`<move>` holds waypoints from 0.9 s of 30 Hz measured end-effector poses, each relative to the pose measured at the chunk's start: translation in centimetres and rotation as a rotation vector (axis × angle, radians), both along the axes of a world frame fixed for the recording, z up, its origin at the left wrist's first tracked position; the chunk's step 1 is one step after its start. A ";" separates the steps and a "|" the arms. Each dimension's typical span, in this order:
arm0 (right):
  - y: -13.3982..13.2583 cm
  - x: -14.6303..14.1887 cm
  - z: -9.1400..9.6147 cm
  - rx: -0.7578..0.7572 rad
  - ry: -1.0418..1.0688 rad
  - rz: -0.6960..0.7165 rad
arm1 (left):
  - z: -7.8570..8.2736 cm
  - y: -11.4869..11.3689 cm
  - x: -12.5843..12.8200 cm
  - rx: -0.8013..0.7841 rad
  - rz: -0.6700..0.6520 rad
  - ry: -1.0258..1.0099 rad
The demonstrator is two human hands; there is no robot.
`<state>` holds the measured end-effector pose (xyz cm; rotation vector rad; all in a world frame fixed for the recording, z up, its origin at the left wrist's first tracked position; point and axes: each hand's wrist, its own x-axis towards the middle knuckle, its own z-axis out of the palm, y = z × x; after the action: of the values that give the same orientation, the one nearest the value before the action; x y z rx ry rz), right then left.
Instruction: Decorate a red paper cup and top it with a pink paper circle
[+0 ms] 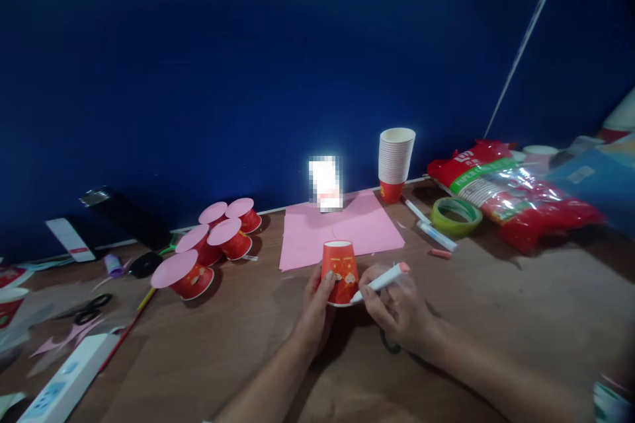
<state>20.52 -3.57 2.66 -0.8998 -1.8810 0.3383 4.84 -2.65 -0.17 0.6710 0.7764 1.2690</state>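
Note:
A red paper cup [342,268] with gold print stands upside down in the grasp of my left hand [320,294], whose fingers wrap its left side. My right hand [399,304] pinches a white marker [384,279] with a reddish end. The marker's tip points down-left and comes close to the cup's lower right side; whether it touches I cannot tell. Behind the cup lies a stack of pink paper [347,225]. Partly hidden under my right hand is a dark ring-shaped object [390,342].
Several red cups topped with pink discs [191,277] stand left of the paper. A cup stack [395,158], green tape roll [456,215] and red plastic package [496,178] are at the right. Scissors [92,308] and a white power strip [69,377] lie at the left.

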 end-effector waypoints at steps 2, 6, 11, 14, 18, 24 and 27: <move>0.0 0.0 0.0 0.004 -0.011 -0.011 | 0.0 0.0 0.1 0.012 -0.001 0.004; 0.1 0.0 0.0 0.030 -0.045 -0.026 | 0.0 0.1 0.2 0.014 0.009 0.011; 0.1 0.0 0.2 0.033 -0.051 -0.057 | -0.1 0.1 0.2 0.014 0.012 0.001; 0.2 0.1 0.3 0.032 -0.062 -0.076 | -0.1 0.1 0.2 0.008 0.012 0.012; 0.3 0.2 0.3 0.052 -0.084 -0.082 | 0.1 0.0 0.2 0.007 0.014 0.025; 0.2 0.3 0.4 0.054 -0.089 -0.089 | 0.2 0.0 0.2 0.028 -0.012 0.014; 0.2 0.2 0.5 0.046 -0.076 -0.080 | 0.0 0.0 0.1 0.027 -0.019 0.014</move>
<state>20.75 -3.34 3.11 -0.9660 -1.9084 0.2139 4.94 -2.63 -0.16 0.7079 0.7644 1.2608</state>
